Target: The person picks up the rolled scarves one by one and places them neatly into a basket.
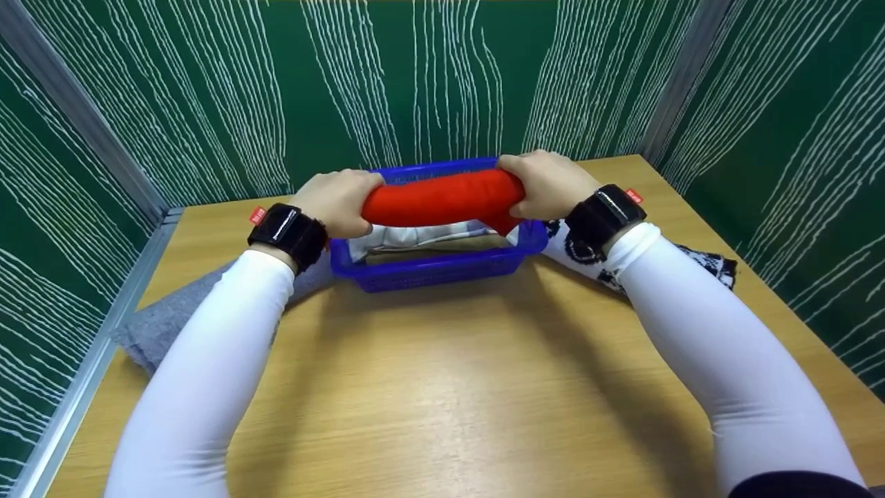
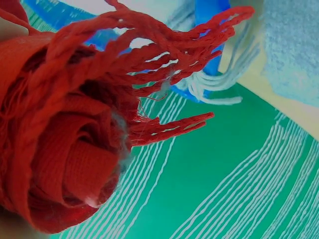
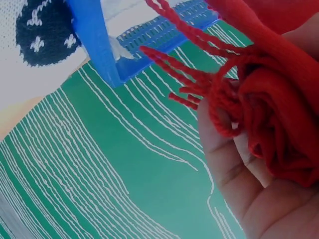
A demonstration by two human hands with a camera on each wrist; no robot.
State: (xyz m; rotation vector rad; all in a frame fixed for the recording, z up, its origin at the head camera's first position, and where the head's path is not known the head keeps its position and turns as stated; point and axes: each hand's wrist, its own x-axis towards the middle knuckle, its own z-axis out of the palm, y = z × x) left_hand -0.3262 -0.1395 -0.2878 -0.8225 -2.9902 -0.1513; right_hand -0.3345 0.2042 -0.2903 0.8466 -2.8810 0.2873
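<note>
Two bare hands, left hand [image 1: 337, 203] and right hand [image 1: 548, 183], curl round either end of a rolled red fringed cloth [image 1: 442, 197] above a blue plastic basket [image 1: 442, 266]; grey fabric roll [image 1: 176, 311] and black-and-white knitted roll [image 1: 581, 256] flank it on the pale wood-grained table [image 1: 442, 380], within green white-streaked walls [image 1: 522, 55].

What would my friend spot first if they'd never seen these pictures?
Probably the bright red cloth roll, held up between the left hand and right hand, hiding part of the blue basket. Up close in the wrist views, twisty red fringe sticks out at both ends. Next, maybe the green walls with white squiggly lines.
</note>
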